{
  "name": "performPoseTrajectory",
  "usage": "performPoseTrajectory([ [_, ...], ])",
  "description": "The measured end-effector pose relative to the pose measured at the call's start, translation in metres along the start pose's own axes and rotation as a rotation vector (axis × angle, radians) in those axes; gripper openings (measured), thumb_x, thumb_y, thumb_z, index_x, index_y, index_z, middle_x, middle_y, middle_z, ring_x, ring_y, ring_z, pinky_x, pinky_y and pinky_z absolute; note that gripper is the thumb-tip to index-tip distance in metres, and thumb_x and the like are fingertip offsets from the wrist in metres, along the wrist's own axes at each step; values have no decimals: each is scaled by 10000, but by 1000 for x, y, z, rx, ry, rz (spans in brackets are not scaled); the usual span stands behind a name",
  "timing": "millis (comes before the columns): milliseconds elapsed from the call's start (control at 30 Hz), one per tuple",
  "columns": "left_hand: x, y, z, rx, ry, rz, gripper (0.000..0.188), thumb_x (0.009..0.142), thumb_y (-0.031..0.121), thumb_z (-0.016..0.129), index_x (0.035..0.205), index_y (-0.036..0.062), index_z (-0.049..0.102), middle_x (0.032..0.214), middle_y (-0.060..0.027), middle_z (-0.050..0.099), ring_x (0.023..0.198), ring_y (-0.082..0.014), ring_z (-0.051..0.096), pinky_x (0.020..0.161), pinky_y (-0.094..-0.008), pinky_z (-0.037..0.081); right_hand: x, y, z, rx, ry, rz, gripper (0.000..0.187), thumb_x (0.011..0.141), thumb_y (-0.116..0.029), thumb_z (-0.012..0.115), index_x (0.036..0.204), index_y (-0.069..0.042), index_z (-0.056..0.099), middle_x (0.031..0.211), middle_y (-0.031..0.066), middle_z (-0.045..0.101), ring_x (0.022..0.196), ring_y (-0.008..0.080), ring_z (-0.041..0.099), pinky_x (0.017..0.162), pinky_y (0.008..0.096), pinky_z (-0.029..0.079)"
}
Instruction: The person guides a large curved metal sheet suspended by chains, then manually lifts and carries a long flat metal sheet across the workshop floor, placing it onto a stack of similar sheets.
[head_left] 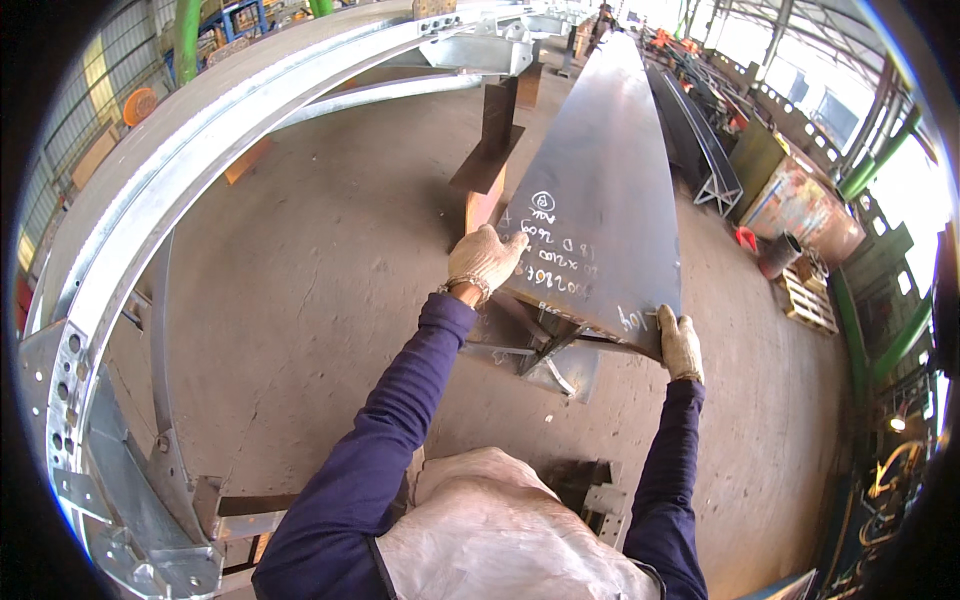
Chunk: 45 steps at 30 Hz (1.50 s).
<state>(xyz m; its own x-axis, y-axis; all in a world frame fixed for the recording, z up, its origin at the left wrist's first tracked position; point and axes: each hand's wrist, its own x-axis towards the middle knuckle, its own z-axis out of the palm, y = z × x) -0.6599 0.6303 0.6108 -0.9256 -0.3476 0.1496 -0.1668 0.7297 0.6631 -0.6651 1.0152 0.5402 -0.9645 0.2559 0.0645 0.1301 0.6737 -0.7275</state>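
Observation:
A long, dark grey steel plate with white chalk marks on its near end stretches away in front of me. My left hand, in a pale knit glove, grips the plate's left edge near its corner, thumb on top. The right near corner is held by my right hand, gloved the same way, with its fingers over the edge. Both hands' fingers are partly hidden under the plate. Below the near end, a steel support stand with crossed bars shows.
A large galvanized steel beam curves along my left. Rusty brown steel pieces stand just left of the plate. Along the right lie dark steel sections, a rusty bin, a short pipe and a wooden pallet.

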Motion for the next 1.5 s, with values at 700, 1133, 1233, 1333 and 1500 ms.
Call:
performPoseTrajectory([
  [700, -13, 18, 9, 37, 126, -23, 593, 922, 564, 620, 1048, -10, 696, 909, -209, 765, 929, -381, 751, 827, -473, 570, 10, 8, -2, 135, 166, -131, 630, 968, -559, 610, 993, 68, 660, 974, 332, 677, 925, 458, 657, 834, 473, 506],
  [1133, -16, 36, 19, 219, 258, 12, 662, 919, 612, 624, 1079, -30, 657, 1032, -307, 728, 995, -456, 721, 872, -535, 570, 20, 5, -14, 180, 128, -104, 625, 964, -559, 612, 934, 63, 657, 894, 300, 682, 861, 397, 672, 811, 453, 513],
  [1233, -23, 41, 13, 197, 228, 2, 680, 919, 610, 617, 1098, -45, 657, 1065, -306, 727, 1032, -466, 710, 898, -540, 556, 19, 4, -17, 154, 113, -110, 643, 960, -565, 614, 1014, 72, 679, 958, 309, 715, 960, 430, 712, 862, 463, 537],
  [1333, -27, 43, 12, 186, 223, 6, 668, 921, 598, 621, 1117, -39, 671, 1096, -308, 724, 1056, -469, 701, 915, -536, 544, 19, 7, -16, 181, 105, -108, 651, 961, -572, 616, 1033, 73, 675, 992, 304, 720, 959, 425, 715, 867, 470, 542],
  [1500, -26, 40, 18, 138, 214, 8, 623, 920, 572, 650, 1119, -16, 699, 1116, -263, 738, 1085, -447, 699, 930, -513, 537, 20, 20, -15, 261, 68, -101, 666, 956, -565, 627, 1087, 87, 665, 1007, 315, 722, 988, 431, 721, 882, 470, 550],
])
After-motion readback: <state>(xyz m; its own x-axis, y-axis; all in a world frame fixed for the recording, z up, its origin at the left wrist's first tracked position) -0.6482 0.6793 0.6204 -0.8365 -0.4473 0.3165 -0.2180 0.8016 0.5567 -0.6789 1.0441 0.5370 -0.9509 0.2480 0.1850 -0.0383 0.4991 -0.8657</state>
